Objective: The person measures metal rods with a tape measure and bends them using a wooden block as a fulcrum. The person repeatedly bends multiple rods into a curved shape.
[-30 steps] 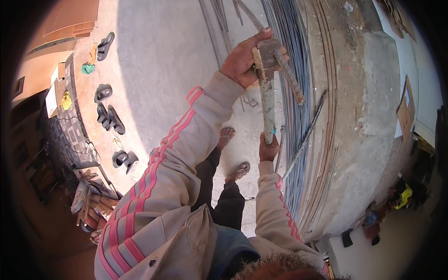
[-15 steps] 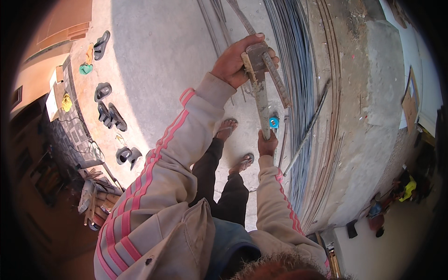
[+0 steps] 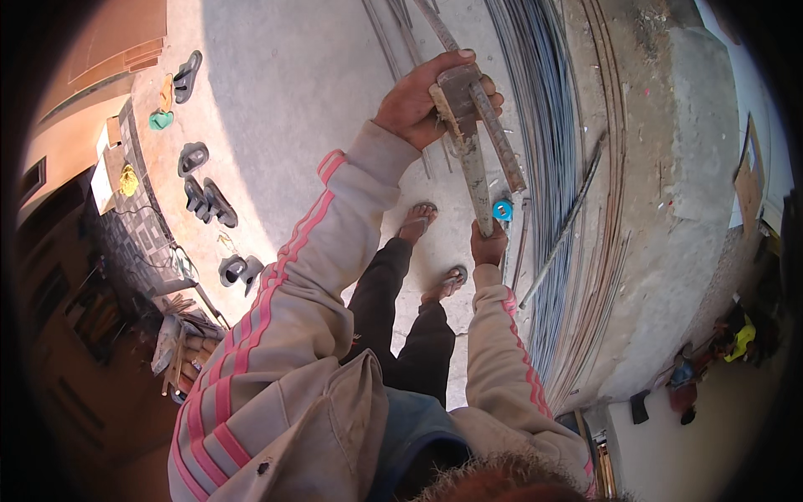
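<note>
My left hand point(image 3: 410, 100) is closed around the blocky head of a rusty, scuffed metal tool point(image 3: 473, 171) with a long tapering shank. A ribbed steel rod point(image 3: 499, 138) crosses the head and passes through the same grip, running from beyond the hand back toward me. Lower down, my right hand point(image 3: 488, 245) is wrapped around the narrow end of the shank. On the floor close beside it, as seen from above, lies a blue tape measure point(image 3: 502, 210). The fingers beneath the tool's head are partly hidden.
A long bundle of steel rods point(image 3: 548, 167) stretches along the floor to my right, with a dark pipe point(image 3: 577, 197) lying across it. Several black sandals point(image 3: 219, 201) lie at the left. A person in a yellow top point(image 3: 740, 339) is at the far right.
The view has shifted slightly, so the floor items appear a little farther right. Both hands keep their grip on the tool, with its shank slightly more tilted.
</note>
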### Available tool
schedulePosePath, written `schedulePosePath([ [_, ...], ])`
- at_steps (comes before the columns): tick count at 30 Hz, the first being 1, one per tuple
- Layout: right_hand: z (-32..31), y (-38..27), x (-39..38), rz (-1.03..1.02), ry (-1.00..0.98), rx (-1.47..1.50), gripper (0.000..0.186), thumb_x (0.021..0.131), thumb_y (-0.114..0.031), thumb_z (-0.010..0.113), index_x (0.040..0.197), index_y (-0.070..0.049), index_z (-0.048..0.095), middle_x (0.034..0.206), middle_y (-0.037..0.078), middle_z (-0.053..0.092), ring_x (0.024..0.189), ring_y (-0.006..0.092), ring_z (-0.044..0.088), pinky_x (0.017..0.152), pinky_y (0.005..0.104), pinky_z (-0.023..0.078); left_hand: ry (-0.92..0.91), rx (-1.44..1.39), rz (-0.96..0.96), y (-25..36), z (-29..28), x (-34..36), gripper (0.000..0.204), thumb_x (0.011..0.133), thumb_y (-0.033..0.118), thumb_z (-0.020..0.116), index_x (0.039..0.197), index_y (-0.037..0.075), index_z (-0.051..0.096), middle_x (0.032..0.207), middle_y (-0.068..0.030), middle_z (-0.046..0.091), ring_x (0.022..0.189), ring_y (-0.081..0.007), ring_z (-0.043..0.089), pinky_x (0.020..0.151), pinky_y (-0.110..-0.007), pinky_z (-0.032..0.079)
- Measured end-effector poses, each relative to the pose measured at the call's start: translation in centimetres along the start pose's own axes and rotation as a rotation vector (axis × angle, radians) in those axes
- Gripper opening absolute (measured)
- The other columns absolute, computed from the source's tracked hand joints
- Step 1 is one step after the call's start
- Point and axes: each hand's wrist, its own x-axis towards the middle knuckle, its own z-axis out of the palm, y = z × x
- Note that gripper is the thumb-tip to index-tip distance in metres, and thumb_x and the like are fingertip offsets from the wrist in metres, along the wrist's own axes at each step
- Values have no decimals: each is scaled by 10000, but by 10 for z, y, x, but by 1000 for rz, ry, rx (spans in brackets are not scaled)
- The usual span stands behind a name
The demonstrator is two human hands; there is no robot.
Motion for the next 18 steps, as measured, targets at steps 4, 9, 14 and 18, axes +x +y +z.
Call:
schedulePosePath([
  [4, -15, 13, -14, 15, -45, -110, 194, 762, -157, 742, 736, -36, 592, 679, 189, 638, 676, 412, 650, 602, 430, 505, 52, 3, -15, -14, -18, -8, 235, 970, 280, 581, 976, 53, 641, 939, -131, 681, 952, -324, 673, 988, -500, 521],
  [9, -13, 30, -34, 67, -92, -56, 158, 782, -153, 732, 779, -33, 629, 677, 169, 648, 655, 346, 663, 612, 413, 510, 73, -30, -25, -32, -35, -9, 302, 981, 337, 557, 977, 46, 633, 920, -120, 665, 931, -312, 662, 975, -487, 521],
  [14, 9, 39, -47, 66, -113, -54, 159, 819, -173, 709, 806, -25, 655, 661, 145, 645, 595, 244, 645, 598, 384, 504, 70, 5, 15, -38, -39, -11, 390, 977, 414, 557, 1043, 34, 614, 886, -106, 640, 874, -297, 640, 934, -458, 525],
  [18, 18, 45, -51, 69, -120, -60, 169, 812, -173, 710, 789, -20, 641, 660, 158, 641, 585, 257, 644, 593, 395, 505, 44, 25, 111, -46, -38, -25, 410, 967, 424, 574, 1087, 33, 593, 881, -90, 627, 866, -282, 638, 893, -423, 528],
])
